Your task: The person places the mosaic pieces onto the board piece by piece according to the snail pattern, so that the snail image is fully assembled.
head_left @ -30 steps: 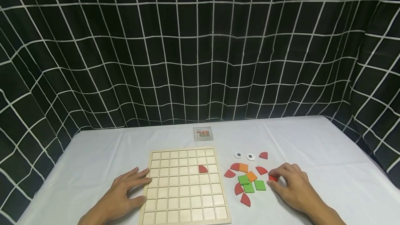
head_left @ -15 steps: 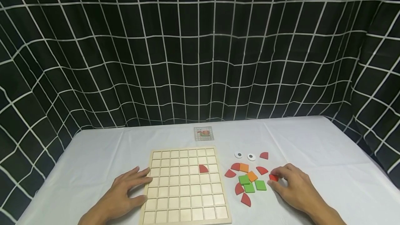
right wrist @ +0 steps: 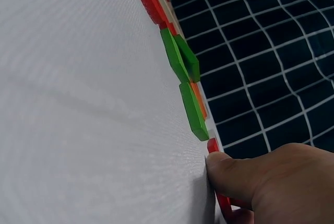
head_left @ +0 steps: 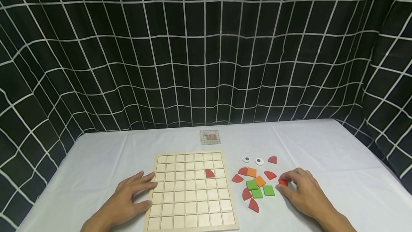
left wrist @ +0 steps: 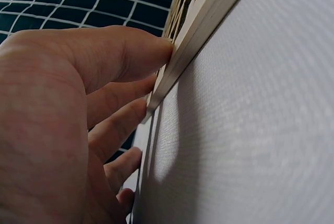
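Note:
In the head view my right hand (head_left: 302, 192) pinches a small red piece (head_left: 283, 182) between thumb and fingers, low over the white cloth. The fingers hide part of its shape; the right wrist view shows the red piece's edge (right wrist: 212, 144) past the thumb. Left of this hand lie loose pieces: green squares (head_left: 269, 190), orange squares (head_left: 251, 172) and red quarter circles (head_left: 253, 205). My left hand (head_left: 123, 198) rests at the left edge of a wooden grid board (head_left: 190, 229), fingers spread and thumb touching its side. One red quarter circle (head_left: 210, 173) sits in a board cell.
Two white discs with dark centres, like eyes (head_left: 246, 159), lie above the coloured pieces. Behind the board is a small picture card (head_left: 210, 137) with a grid and a coloured figure. A black curtain with white lines (head_left: 206, 53) surrounds the table's back and sides.
The red piece in my right hand has shifted very slightly to the right, staying pinched. My left hand, the board and the loose pieces keep their places.

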Demonstrator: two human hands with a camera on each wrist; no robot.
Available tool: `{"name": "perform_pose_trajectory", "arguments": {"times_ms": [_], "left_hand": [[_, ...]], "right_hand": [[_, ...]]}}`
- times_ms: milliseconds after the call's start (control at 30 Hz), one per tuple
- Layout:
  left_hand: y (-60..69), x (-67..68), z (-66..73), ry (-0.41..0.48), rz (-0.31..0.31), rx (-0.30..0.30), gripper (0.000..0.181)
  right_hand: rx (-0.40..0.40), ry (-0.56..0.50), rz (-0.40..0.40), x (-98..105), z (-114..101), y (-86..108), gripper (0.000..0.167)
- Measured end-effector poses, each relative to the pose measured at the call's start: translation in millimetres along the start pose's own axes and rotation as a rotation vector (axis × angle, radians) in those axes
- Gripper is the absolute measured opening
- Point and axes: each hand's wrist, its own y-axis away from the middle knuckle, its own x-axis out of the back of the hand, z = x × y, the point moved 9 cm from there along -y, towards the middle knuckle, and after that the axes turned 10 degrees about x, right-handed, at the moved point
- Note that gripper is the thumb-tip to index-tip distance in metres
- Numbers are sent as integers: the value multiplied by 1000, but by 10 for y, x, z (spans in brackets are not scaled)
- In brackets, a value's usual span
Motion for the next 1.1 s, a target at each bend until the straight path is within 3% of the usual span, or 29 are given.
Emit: {"name": "perform_pose_trajectory", "arguments": {"times_ms": [267,600,800,1100], "left_hand": [[-11,28,2,-2,7,-2,42],[-33,4,-4,7,-6,7,42],[-31,7,5,11,4,-11,42],[-36,5,11,10,0,4,41]], "right_hand": [[36,-8,28,38,-62,-14,29],[167,-18,198,254,-259,-8,30],[301,-35,316,433,-548,18,30],[483,-138,360,507,-1126,-115,30]]}}
